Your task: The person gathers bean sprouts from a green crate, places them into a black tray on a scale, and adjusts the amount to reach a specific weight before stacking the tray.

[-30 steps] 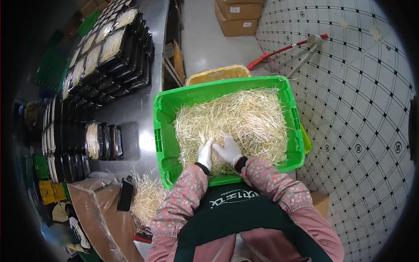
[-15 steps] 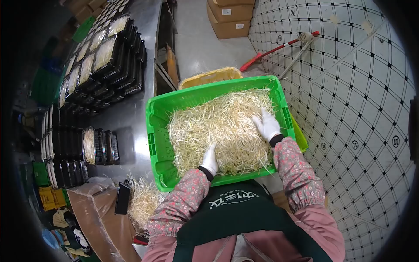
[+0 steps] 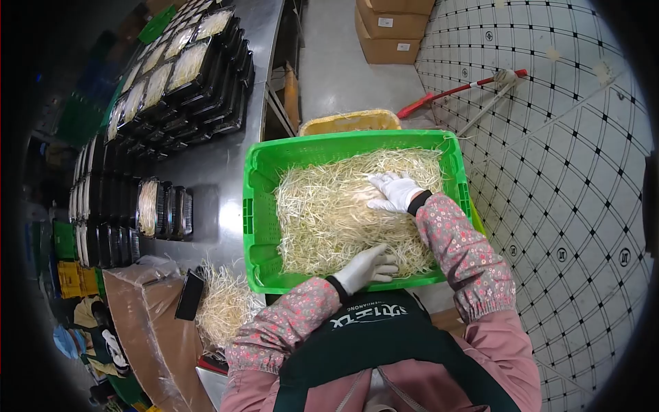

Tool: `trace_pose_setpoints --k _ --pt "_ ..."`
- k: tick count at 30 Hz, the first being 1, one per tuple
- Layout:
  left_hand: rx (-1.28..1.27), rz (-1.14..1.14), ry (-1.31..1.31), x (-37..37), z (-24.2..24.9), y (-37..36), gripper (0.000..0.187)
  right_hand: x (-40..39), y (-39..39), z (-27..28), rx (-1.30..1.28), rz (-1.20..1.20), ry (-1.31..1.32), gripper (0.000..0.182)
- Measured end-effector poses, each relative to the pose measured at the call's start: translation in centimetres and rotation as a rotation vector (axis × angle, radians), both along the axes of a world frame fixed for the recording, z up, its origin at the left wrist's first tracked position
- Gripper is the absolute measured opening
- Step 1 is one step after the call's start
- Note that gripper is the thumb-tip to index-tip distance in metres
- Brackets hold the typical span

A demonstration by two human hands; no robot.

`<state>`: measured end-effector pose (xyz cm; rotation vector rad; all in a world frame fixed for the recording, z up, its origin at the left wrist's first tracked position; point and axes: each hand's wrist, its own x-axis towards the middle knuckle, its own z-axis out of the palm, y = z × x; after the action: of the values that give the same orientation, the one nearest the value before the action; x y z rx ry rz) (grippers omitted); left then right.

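A green crate (image 3: 255,226) full of pale bean sprouts (image 3: 319,213) lies in front of me. My right hand (image 3: 397,191), in a white glove, rests on the sprouts right of the crate's middle, its fingers apart and pointing left. Near the crate's front edge is my left hand (image 3: 366,269), also gloved, palm turned inward over the sprouts with fingers spread. Neither hand visibly grips anything. A loose pile of sprouts (image 3: 223,312) sits left of the crate, beside a black tray (image 3: 190,295).
Stacks of packed black trays (image 3: 185,79) stand on the metal table (image 3: 223,199) at the left. Behind the crate is a yellow basket (image 3: 350,122). Cardboard boxes (image 3: 391,34) stand farther back, near a red pole (image 3: 453,90). A brown sheet (image 3: 161,329) lies lower left.
My right hand has moved left over the sprouts. My left hand has moved right and toward the crate's front edge, turning its fingers rightward. The whole view has shifted slightly.
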<state>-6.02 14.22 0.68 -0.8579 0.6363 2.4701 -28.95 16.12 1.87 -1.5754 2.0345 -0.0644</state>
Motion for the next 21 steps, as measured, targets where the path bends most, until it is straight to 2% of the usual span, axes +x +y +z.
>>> trace_pose_setpoints --k 2,3,4,6,7,9,11,13,16,18,19,20,21 --pt "-0.470 -0.185 0.119 1.1 1.9 -2.1 0.061 -0.5 0.4 -1.2 0.053 -0.025 0.027 0.095" --pt "-0.804 -0.057 0.248 2.0 0.5 -2.7 0.064 -0.6 0.1 -0.9 0.091 -0.062 -0.037 0.110" --pt "-1.276 -0.108 0.305 2.4 1.7 -4.0 0.086 -0.3 0.1 0.0 0.106 -0.046 -0.019 0.114" --pt "-1.825 -0.385 0.399 3.2 0.5 -6.7 0.113 0.4 0.1 1.6 0.135 -0.019 0.027 0.122" --pt "-1.850 -0.495 0.365 3.2 -0.4 -7.1 0.118 1.0 0.2 2.1 0.163 0.006 0.045 0.134" --pt "-1.895 -0.713 0.290 2.9 -1.9 -7.9 0.128 3.6 1.0 4.1 0.196 0.119 0.205 0.138" --pt "-1.912 -0.796 0.271 0.5 -3.1 -8.4 0.131 5.5 1.7 4.4 0.229 0.172 0.262 0.144" --pt "-1.928 -0.806 0.254 -2.6 -3.6 -9.7 0.134 4.7 1.6 2.8 0.211 0.107 0.303 0.144" --pt "-1.798 -0.815 0.278 -6.5 -4.4 -12.7 0.134 2.1 0.5 1.4 0.163 -0.002 0.284 0.141" --pt "-1.682 -0.736 0.251 -7.7 -5.4 -13.9 0.129 -0.1 -0.6 -0.2 0.154 -0.046 0.164 0.140" --pt "-1.622 -0.725 0.205 -8.3 -6.4 -14.2 0.126 -0.4 -0.8 -0.3 0.094 -0.054 0.197 0.124" --pt "-1.562 -0.714 0.161 -8.7 -7.4 -14.3 0.124 -0.6 -0.9 -0.5 0.102 -0.073 0.196 0.116" --pt "-1.697 -0.564 0.139 -8.1 -7.1 -13.6 0.095 -0.8 -0.9 -0.9 0.110 -0.093 0.193 0.108"
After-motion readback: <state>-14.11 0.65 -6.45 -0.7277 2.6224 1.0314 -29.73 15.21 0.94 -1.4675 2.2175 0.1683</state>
